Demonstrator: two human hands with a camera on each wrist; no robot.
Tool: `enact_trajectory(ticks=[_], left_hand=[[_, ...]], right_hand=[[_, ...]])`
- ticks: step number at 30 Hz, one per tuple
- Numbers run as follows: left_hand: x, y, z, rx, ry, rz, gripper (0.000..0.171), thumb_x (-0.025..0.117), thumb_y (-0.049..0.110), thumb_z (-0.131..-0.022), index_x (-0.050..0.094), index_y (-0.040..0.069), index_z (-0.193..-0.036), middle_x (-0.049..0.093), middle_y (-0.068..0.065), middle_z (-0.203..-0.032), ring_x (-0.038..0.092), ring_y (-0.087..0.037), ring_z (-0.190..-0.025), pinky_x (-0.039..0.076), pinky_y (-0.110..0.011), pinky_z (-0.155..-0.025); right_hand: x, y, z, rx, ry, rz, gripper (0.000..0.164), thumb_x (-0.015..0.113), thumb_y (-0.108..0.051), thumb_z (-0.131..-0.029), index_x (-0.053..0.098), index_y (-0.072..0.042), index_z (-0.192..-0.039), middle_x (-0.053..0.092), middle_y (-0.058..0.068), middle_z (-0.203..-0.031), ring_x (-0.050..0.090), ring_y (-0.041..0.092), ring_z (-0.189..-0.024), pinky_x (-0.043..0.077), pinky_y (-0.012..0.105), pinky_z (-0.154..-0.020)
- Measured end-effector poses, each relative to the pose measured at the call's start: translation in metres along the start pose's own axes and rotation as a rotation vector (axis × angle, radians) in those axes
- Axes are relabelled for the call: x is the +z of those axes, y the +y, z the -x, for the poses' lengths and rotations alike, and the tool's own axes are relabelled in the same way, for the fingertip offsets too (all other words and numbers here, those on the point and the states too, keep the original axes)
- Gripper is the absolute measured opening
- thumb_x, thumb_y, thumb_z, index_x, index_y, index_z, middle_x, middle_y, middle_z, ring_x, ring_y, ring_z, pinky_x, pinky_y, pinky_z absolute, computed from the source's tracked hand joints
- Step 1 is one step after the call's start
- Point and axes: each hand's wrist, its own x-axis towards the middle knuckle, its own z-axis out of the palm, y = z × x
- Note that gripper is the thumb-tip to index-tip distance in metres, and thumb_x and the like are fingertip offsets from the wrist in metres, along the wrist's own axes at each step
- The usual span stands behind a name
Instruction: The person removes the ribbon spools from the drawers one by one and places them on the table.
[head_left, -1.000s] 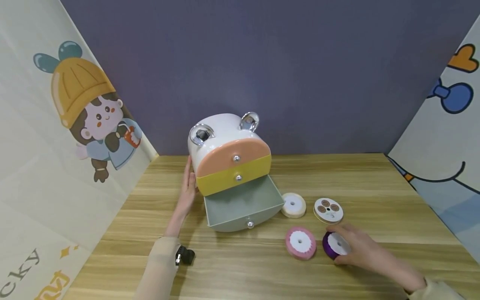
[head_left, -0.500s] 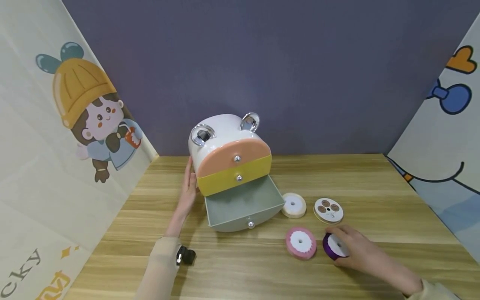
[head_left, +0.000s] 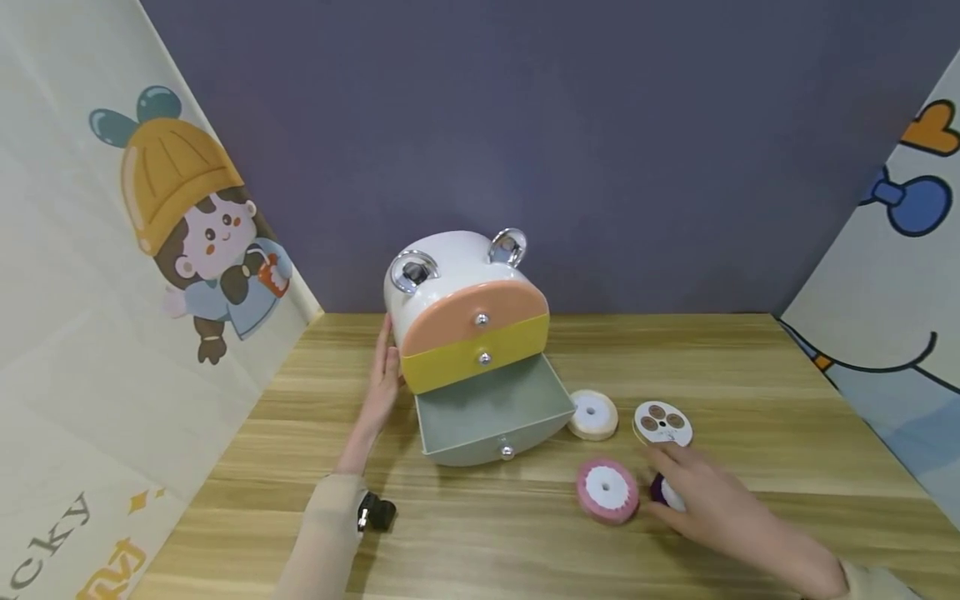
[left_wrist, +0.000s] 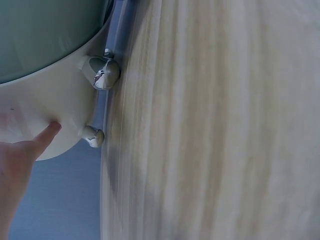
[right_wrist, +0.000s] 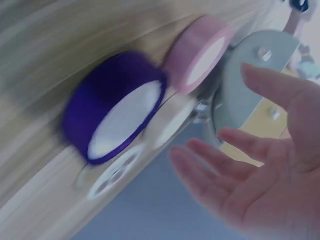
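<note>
My left hand point(head_left: 381, 385) rests against the left side of a small white drawer cabinet point(head_left: 453, 252) with silver ears; its fingers touch the wall lightly, one fingertip showing in the left wrist view. The grey-green bottom drawer point(head_left: 487, 404) is pulled out and bare inside. Over a purple ribbon roll point(right_wrist: 102, 97) is my right hand point(head_left: 716, 504), which partly hides it in the head view. In the right wrist view the fingers are spread, apart from that roll. Just left of it lies a pink ribbon roll point(head_left: 609, 500).
A cream ribbon roll point(head_left: 592, 423) lies beside the open drawer's right corner. Right of it sits a white spool point(head_left: 667, 413) with brown circles. The orange top drawer point(head_left: 465, 304) and yellow middle drawer point(head_left: 450, 367) are closed. A dark wall point(head_left: 600, 167) stands behind the wooden table point(head_left: 480, 542).
My right hand has let go of the purple ribbon roll and shifted slightly leftward over it, fingers spreading. The left hand stays on the cabinet. The head view has shifted a little.
</note>
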Motion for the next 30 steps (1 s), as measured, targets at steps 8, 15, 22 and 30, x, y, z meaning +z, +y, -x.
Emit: enact_trajectory(ticks=[8,15,22,30], left_hand=[[0.001,0.001,-0.001,0.001,-0.005,0.006,0.055,0.023,0.022,-0.11,0.003,0.03,-0.161,0.0,-0.009,-0.169,0.028,-0.047,-0.147,0.039,-0.066,-0.109],[0.001,0.001,0.0,0.004,-0.004,0.005,0.055,0.023,0.021,-0.11,0.003,0.03,-0.161,0.0,-0.009,-0.169,0.027,-0.047,-0.148,0.038,-0.067,-0.109],[0.001,0.003,0.0,0.004,0.0,0.003,0.056,0.023,0.021,-0.11,0.002,0.029,-0.161,-0.001,-0.009,-0.169,0.028,-0.047,-0.147,0.038,-0.065,-0.11],[0.001,0.001,0.0,0.014,0.01,-0.004,0.055,0.024,0.021,-0.11,0.004,0.028,-0.161,0.0,-0.008,-0.169,0.027,-0.047,-0.148,0.04,-0.066,-0.108]], right_hand=[[0.015,-0.041,-0.033,-0.212,0.002,-0.376,0.049,0.078,-0.017,-0.083,0.058,-0.004,-0.126,0.07,0.006,-0.105,0.068,0.015,-0.091,0.059,0.024,-0.069],[0.035,-0.063,-0.056,-0.088,-0.319,-0.83,0.05,0.067,-0.026,-0.095,0.052,0.006,-0.13,0.07,0.02,-0.111,0.07,0.007,-0.09,0.06,0.023,-0.068],[0.054,-0.079,-0.079,0.256,-0.555,-1.22,0.053,0.059,-0.027,-0.1,0.046,0.014,-0.132,0.066,0.025,-0.119,0.071,0.026,-0.099,0.063,0.034,-0.08],[0.066,-0.088,-0.1,0.521,-0.646,-1.508,0.056,0.05,-0.037,-0.103,0.048,0.012,-0.13,0.07,0.009,-0.107,0.068,0.01,-0.089,0.059,0.025,-0.083]])
